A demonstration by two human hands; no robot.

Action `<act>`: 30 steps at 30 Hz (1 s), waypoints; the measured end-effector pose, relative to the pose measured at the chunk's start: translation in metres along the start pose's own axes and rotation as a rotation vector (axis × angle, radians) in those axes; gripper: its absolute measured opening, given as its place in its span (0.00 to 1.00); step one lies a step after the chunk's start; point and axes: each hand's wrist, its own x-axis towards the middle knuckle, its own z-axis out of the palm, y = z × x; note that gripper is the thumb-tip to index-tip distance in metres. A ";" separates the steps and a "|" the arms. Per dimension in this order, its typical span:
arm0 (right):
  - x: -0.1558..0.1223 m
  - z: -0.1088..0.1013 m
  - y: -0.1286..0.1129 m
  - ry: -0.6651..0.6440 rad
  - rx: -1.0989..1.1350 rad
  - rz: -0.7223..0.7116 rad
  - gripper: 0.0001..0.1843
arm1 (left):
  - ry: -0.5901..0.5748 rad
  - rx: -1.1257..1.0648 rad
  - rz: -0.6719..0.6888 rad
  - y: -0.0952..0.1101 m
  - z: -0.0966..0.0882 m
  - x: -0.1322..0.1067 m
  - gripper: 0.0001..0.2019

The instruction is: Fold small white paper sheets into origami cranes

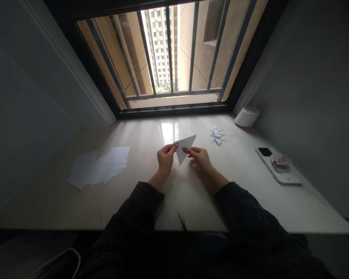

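Both hands hold one folded white paper triangle (185,147) a little above the pale table (238,193). My left hand (165,158) pinches its left corner between thumb and fingers. My right hand (200,158) pinches its lower right edge. The triangle's long point aims up and to the right, its short point down between my hands. Dark sleeves cover both forearms.
A loose stack of white paper sheets (97,167) lies at the left. A small folded paper figure (217,136) sits beyond my right hand. A white phone (277,166) lies at the right, a white round container (247,116) in the back corner. A barred window (170,58) is ahead.
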 end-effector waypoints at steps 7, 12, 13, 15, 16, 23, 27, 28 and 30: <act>0.006 -0.011 -0.001 -0.015 -0.057 0.006 0.19 | 0.063 -0.005 -0.013 0.001 -0.010 0.012 0.14; 0.008 -0.020 -0.006 0.042 -0.100 -0.070 0.19 | 0.195 -0.032 -0.021 0.010 -0.023 0.028 0.16; 0.008 -0.019 -0.007 0.034 -0.108 -0.083 0.19 | 0.192 -0.026 -0.007 0.011 -0.023 0.028 0.15; 0.006 -0.016 -0.007 -0.003 -0.127 -0.092 0.21 | 0.157 -0.006 0.030 0.010 -0.020 0.025 0.14; 0.005 -0.014 -0.007 -0.025 -0.131 -0.085 0.22 | 0.124 0.007 0.047 0.008 -0.018 0.022 0.14; 0.004 -0.010 -0.003 -0.113 -0.221 -0.047 0.20 | -0.084 0.105 0.134 -0.009 -0.011 0.014 0.13; 0.004 -0.012 -0.002 -0.103 -0.190 -0.055 0.19 | -0.093 0.161 0.165 -0.011 -0.013 0.015 0.14; 0.004 -0.011 -0.002 -0.108 -0.177 -0.059 0.19 | -0.092 0.166 0.167 -0.011 -0.013 0.015 0.14; 0.003 -0.010 -0.002 -0.115 -0.145 -0.069 0.18 | -0.107 0.156 0.159 -0.011 -0.012 0.014 0.15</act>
